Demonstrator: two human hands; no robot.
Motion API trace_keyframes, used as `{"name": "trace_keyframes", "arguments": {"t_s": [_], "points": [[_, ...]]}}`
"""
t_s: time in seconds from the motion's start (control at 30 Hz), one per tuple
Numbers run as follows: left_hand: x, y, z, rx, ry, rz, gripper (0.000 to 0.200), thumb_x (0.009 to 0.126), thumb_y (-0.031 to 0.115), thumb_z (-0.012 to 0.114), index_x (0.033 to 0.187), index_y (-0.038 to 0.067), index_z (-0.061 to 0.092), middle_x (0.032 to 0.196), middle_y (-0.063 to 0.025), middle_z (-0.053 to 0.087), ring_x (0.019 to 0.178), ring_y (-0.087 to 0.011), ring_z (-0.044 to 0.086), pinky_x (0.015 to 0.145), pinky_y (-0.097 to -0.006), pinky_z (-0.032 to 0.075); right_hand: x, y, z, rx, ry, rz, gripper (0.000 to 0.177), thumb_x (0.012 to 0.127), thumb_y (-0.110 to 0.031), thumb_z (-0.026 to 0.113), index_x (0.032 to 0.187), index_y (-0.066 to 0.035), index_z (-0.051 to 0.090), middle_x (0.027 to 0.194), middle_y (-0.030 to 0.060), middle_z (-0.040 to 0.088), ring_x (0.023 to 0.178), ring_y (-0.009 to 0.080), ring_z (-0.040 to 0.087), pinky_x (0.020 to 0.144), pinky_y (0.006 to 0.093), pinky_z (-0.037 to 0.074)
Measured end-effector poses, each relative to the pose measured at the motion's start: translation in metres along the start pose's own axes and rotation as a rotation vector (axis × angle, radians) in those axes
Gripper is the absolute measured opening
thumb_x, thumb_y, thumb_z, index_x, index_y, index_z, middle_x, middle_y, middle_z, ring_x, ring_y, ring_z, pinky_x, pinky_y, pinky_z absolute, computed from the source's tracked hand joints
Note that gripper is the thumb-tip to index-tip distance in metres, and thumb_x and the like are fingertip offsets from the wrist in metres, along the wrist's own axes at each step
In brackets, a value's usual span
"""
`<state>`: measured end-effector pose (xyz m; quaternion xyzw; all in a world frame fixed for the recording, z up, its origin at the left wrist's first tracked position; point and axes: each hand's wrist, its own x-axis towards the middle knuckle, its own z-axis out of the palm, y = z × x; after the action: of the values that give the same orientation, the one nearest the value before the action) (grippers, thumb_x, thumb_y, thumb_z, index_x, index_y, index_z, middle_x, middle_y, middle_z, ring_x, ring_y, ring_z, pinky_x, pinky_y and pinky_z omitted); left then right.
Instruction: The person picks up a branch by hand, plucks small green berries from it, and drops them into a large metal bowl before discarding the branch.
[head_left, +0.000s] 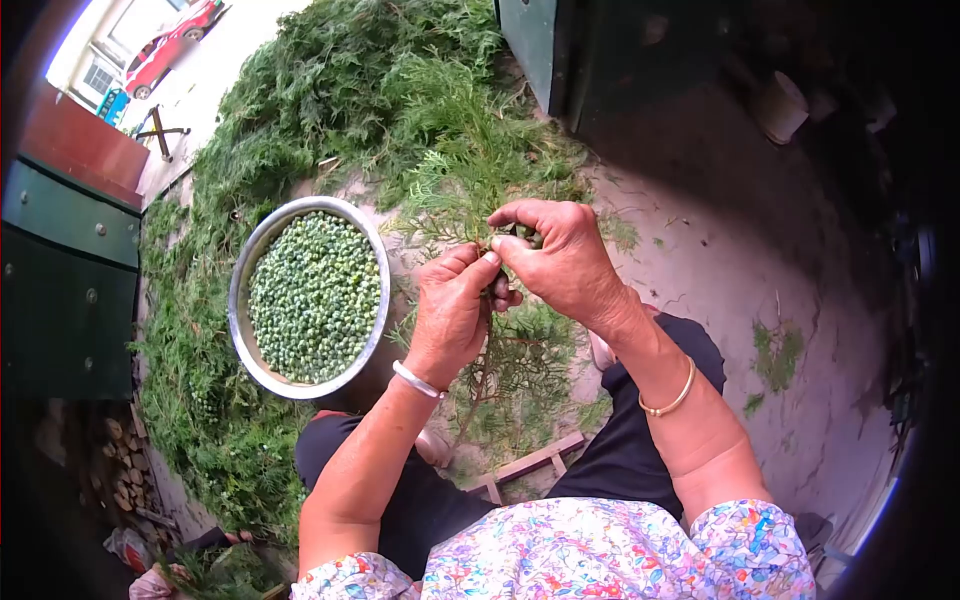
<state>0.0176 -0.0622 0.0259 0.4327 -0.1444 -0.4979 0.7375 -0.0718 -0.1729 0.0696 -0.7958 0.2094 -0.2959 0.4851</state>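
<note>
My left hand (452,305) is closed, thumb and fingertips pinching the stem of a leafy evergreen sprig (452,190) with flat, scale-like leaves. Fingertips nearly touching it, my right hand (562,258) is closed too, its thumb and forefinger pinched at the same stem. Several small dark green seed cones (534,240) show in the curl of its fingers. To the left of both hands stands a round metal basin (238,312), heaped with small green seed cones (316,298). The exact grip point is partly hidden by my fingers.
Cut evergreen branches (330,80) lie piled ahead and down the left side. Between my feet is a wooden frame piece (530,462). A green metal door (70,220) stands left, stacked firewood (128,465) below it. Loose sprigs (778,352) lie on the right floor.
</note>
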Motion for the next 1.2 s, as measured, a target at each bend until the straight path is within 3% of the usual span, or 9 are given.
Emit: {"name": "trace_keyframes", "arguments": {"t_s": [0.03, 0.1, 0.2, 0.53, 0.73, 0.8, 1.0, 1.13, 1.2], "points": [[0.000, -0.001, 0.004, 0.045, 0.033, 0.010, 0.009, 0.090, 0.004, 0.054, 0.089, -0.004, 0.059, 0.072, -0.0047, 0.058, 0.060, -0.0102, 0.055, 0.056, -0.0261, 0.050, 0.000, -0.001, -0.003, 0.105, -0.164, 0.140, 0.018, 0.074, 0.001, 0.052, 0.085, 0.008, 0.065, 0.068, 0.0203, 0.065, 0.056, 0.0196, 0.067, 0.052, 0.0299, 0.055], [-0.001, -0.005, 0.006, 0.089, 0.071, 0.024, 0.012, 0.089, 0.004, 0.053, 0.083, -0.004, 0.061, 0.067, -0.0047, 0.059, 0.055, -0.0094, 0.054, 0.050, -0.0219, 0.044, -0.001, 0.006, -0.001, 0.052, -0.211, 0.113, 0.019, 0.074, 0.001, 0.052, 0.085, 0.007, 0.065, 0.069, 0.0196, 0.066, 0.057, 0.0199, 0.067, 0.053, 0.0302, 0.055], [-0.001, -0.008, -0.005, 0.165, -0.009, -0.031, 0.011, 0.090, 0.006, 0.055, 0.089, -0.004, 0.061, 0.076, -0.0060, 0.062, 0.063, -0.0111, 0.060, 0.055, -0.0223, 0.049, -0.001, 0.004, -0.002, -0.042, -0.314, 0.113, 0.018, 0.074, 0.001, 0.051, 0.084, 0.005, 0.066, 0.067, 0.0179, 0.065, 0.061, 0.0204, 0.067, 0.058, 0.0333, 0.054], [-0.005, 0.005, -0.004, -0.013, -0.098, -0.061, 0.008, 0.089, 0.003, 0.054, 0.087, -0.004, 0.058, 0.073, -0.0063, 0.058, 0.059, -0.0130, 0.058, 0.060, -0.0289, 0.054, -0.002, 0.007, -0.003, -0.122, -0.232, -0.001, 0.010, 0.080, -0.001, 0.057, 0.087, 0.004, 0.061, 0.070, 0.0083, 0.062, 0.062, 0.0127, 0.056, 0.059, 0.0284, 0.046], [-0.006, 0.014, -0.007, -0.021, -0.150, -0.023, 0.009, 0.089, 0.003, 0.055, 0.085, -0.004, 0.057, 0.075, -0.0063, 0.059, 0.059, -0.0127, 0.058, 0.059, -0.0287, 0.054, 0.003, -0.003, -0.010, 0.448, -0.289, 0.408, 0.015, 0.091, -0.013, 0.058, 0.084, 0.000, 0.062, 0.065, -0.0025, 0.054, 0.053, 0.0034, 0.046, 0.044, 0.0172, 0.035], [-0.008, 0.015, -0.008, -0.123, -0.137, -0.032, 0.009, 0.090, 0.004, 0.055, 0.087, -0.004, 0.057, 0.076, -0.0069, 0.059, 0.059, -0.0128, 0.058, 0.060, -0.0290, 0.054, 0.005, 0.004, -0.009, 0.691, -0.310, 0.441, 0.018, 0.092, -0.018, 0.059, 0.088, -0.001, 0.060, 0.064, -0.0020, 0.052, 0.050, 0.0018, 0.042, 0.039, 0.0142, 0.029], [-0.003, 0.010, -0.018, -0.143, 0.058, -0.071, 0.007, 0.089, 0.002, 0.053, 0.085, -0.004, 0.054, 0.077, -0.0077, 0.057, 0.058, -0.0146, 0.058, 0.057, -0.0305, 0.057, 0.007, -0.008, -0.013, 1.002, -0.306, 0.531, 0.017, 0.091, -0.014, 0.056, 0.096, 0.002, 0.056, 0.077, 0.0097, 0.058, 0.058, 0.0081, 0.051, 0.040, 0.0158, 0.037], [-0.010, 0.012, -0.017, -0.204, 0.322, -0.154, 0.010, 0.084, -0.003, 0.051, 0.075, 0.000, 0.049, 0.067, -0.0046, 0.049, 0.052, -0.0154, 0.052, 0.042, -0.0297, 0.049, 0.006, -0.043, 0.004, 1.004, -0.184, 0.553, 0.014, 0.085, -0.001, 0.051, 0.097, 0.005, 0.055, 0.084, 0.0155, 0.061, 0.064, 0.0156, 0.057, 0.047, 0.0198, 0.045], [-0.010, 0.013, -0.016, -0.214, 0.325, -0.160, 0.010, 0.083, -0.003, 0.050, 0.074, 0.001, 0.048, 0.067, -0.0046, 0.049, 0.052, -0.0157, 0.050, 0.041, -0.0281, 0.046, 0.011, -0.069, 0.024, 0.954, -0.253, 0.489, 0.019, 0.083, 0.002, 0.048, 0.100, 0.007, 0.054, 0.087, 0.0189, 0.062, 0.073, 0.0194, 0.061, 0.060, 0.0240, 0.050]]}}
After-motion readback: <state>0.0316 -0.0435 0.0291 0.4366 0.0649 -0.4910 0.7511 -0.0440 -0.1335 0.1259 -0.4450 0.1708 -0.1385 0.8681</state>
